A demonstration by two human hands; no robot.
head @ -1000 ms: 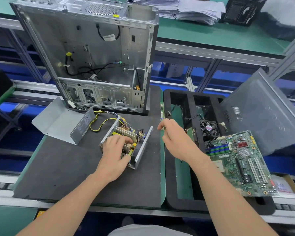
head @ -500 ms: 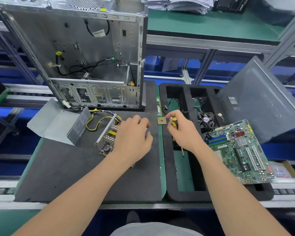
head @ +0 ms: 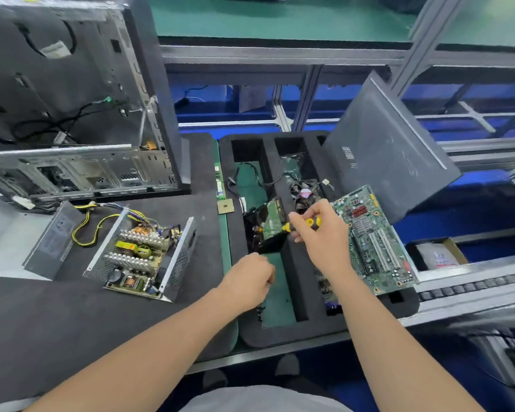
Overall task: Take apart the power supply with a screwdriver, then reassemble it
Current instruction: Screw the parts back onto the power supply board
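- The case (head: 72, 114) stood open far to the left of and beyond both hands, its bare inside facing the camera.
- The grey cover (head: 51, 242) lay well left of the left fingers, apart from the power supply.
- Yellow wires (head: 82, 233) looped between the cover and the supply.
- The power supply (head: 140, 257) sat open-topped on the dark mat (head: 72, 322), left of the left fingers and touched by neither hand; 2 rows of silver fins and its board showed inside.
- A small square chip (head: 225, 207) lay beyond the left fingers, at the mat's edge.
- The left hand (head: 247, 285) hovered over the green floor of the foam tray (head: 309, 331), fingers curled under. Whether they held anything could not be told.
- A green card (head: 269, 221) lay tilted in the tray, just left of the right fingertips.
- The right hand (head: 321, 245) gripped the screwdriver (head: 309, 223), fingers wrapped round its yellow and black handle; the shaft was hidden.
- A fan (head: 305, 193) sat just beyond the right fingers.
- The motherboard (head: 372, 242) lay right of the right fingers, on the tray's rim.
- A grey panel (head: 393, 162) leaned beyond it, and a box (head: 440, 254) sat farther right.
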